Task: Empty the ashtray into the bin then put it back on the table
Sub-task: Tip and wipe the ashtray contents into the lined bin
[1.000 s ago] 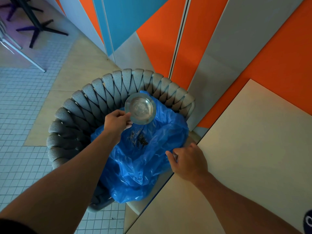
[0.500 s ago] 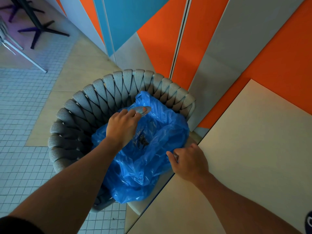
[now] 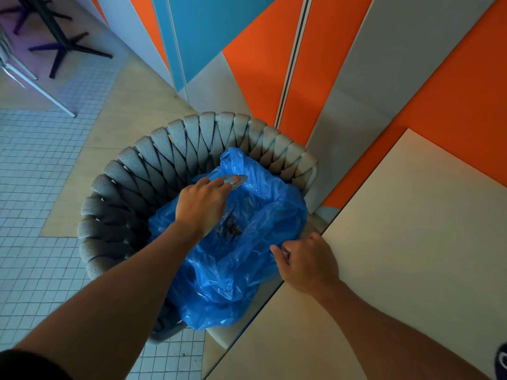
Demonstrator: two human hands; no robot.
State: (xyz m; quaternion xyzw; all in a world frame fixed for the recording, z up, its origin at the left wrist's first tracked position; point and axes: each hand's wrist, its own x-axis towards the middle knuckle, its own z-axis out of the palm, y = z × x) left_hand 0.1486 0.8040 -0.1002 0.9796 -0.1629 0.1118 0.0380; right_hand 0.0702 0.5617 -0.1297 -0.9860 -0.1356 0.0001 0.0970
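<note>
A grey woven bin (image 3: pixel 131 187) lined with a blue plastic bag (image 3: pixel 269 215) stands on the floor beside the beige table (image 3: pixel 411 242). My left hand (image 3: pixel 203 207) hovers over the bag and grips the round metal ashtray (image 3: pixel 236 180), which is turned over so only its rim shows past my fingers. Dark ash and butts (image 3: pixel 230 229) lie in the bag below it. My right hand (image 3: pixel 307 261) rests at the table's edge, fingers closed on the bag's rim.
An orange, grey and blue panelled wall (image 3: pixel 301 64) stands right behind the bin. Pale tiled floor (image 3: pixel 41 174) spreads to the left. Black table legs (image 3: pixel 60 45) and a metal chair leg (image 3: pixel 33 86) stand at the far upper left.
The ashtray went from facing up towards me to turned over above the bag. My left hand rotated and lowered slightly. My right hand stayed in place.
</note>
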